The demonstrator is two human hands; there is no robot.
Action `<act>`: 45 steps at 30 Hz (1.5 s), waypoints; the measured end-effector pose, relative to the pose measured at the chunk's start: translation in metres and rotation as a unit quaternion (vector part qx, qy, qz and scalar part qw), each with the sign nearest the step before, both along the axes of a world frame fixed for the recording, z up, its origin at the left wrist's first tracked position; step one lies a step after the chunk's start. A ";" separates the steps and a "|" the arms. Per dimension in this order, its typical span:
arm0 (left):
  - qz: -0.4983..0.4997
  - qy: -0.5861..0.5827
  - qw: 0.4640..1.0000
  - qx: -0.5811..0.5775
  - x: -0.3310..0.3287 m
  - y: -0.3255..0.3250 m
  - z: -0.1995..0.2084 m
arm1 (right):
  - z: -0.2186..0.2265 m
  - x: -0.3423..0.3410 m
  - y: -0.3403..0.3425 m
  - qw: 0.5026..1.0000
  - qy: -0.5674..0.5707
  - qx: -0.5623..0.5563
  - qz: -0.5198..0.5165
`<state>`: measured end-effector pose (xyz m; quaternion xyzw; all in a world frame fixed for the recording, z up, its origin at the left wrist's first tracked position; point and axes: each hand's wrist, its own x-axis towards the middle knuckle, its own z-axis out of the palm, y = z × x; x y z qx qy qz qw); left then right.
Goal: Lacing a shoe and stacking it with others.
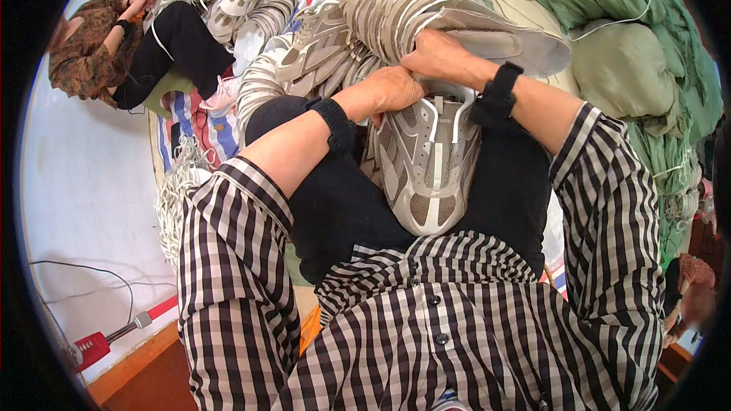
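Note:
A beige-grey sneaker upper [430,160] with white trim rests between my thighs, its toe toward my belly and its lace holes unlaced. My left hand [387,91] is closed on the upper's left collar edge, with some fingertips tucked out of sight. Just beyond the collar, my right hand [440,57] is closed, knuckles up, meeting my left hand above the heel. Whatever its fingers pinch is hidden. Right behind it lies a long row of nested sneaker uppers [381,11], with the nearest one's pale inside turned up.
More uppers [324,42] pile up at the far left. White laces [185,190] lie in a tangle left of my knee. A person [106,53] sits at the far left; another [693,289] shows at the right edge. Green cloth sacks [624,68] stand at the right.

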<state>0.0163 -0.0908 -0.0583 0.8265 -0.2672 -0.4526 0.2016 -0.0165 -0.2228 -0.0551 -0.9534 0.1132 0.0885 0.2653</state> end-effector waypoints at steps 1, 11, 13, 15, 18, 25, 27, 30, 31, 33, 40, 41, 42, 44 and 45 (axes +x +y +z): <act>-0.013 0.013 1.000 -0.001 0.001 0.000 0.000 | 0.004 0.000 -0.007 0.998 -0.024 -0.001 0.063; 0.003 0.140 0.990 -0.016 0.015 0.019 0.008 | 0.032 -0.007 -0.008 0.973 0.012 -0.071 0.219; 0.005 0.167 0.985 -0.048 0.022 0.020 0.003 | 0.034 -0.009 -0.011 0.975 0.009 -0.085 0.205; -0.001 0.182 0.981 -0.061 0.029 0.016 -0.002 | 0.037 -0.013 -0.016 0.976 0.024 -0.086 0.197; 0.007 0.175 0.984 -0.030 0.032 0.024 -0.006 | 0.032 -0.010 -0.003 0.980 -0.022 -0.068 0.185; 0.089 -0.009 0.995 0.033 0.021 0.004 -0.009 | 0.020 -0.015 -0.012 0.988 -0.043 -0.087 0.116; 0.082 0.005 0.996 0.027 0.024 0.003 -0.016 | 0.006 -0.014 -0.019 0.984 -0.100 -0.105 0.105; 0.066 -0.002 0.998 0.009 0.023 0.005 -0.025 | 0.000 -0.017 -0.034 0.988 -0.122 -0.011 0.095; 0.070 0.002 0.998 0.002 0.018 0.010 -0.021 | -0.001 -0.017 -0.036 0.988 -0.120 -0.011 0.092; -0.008 0.064 0.997 -0.042 0.020 0.026 -0.016 | 0.005 -0.019 -0.034 0.991 -0.009 0.074 0.115; -0.069 0.065 0.996 0.002 0.026 0.026 0.003 | 0.022 -0.062 -0.049 0.984 -0.089 0.007 0.153; -0.075 0.066 0.995 0.002 0.030 0.025 0.000 | 0.028 -0.070 -0.050 0.985 -0.088 -0.005 0.150; -0.085 0.017 0.996 -0.001 0.034 0.024 -0.002 | 0.035 -0.076 -0.049 0.989 -0.044 -0.027 0.138; -0.096 -0.030 0.995 -0.021 0.040 0.018 -0.004 | 0.026 -0.093 -0.064 0.985 -0.031 -0.062 0.160; -0.144 -0.055 0.988 0.017 0.047 0.010 -0.006 | 0.021 -0.104 -0.073 0.977 -0.018 -0.097 0.188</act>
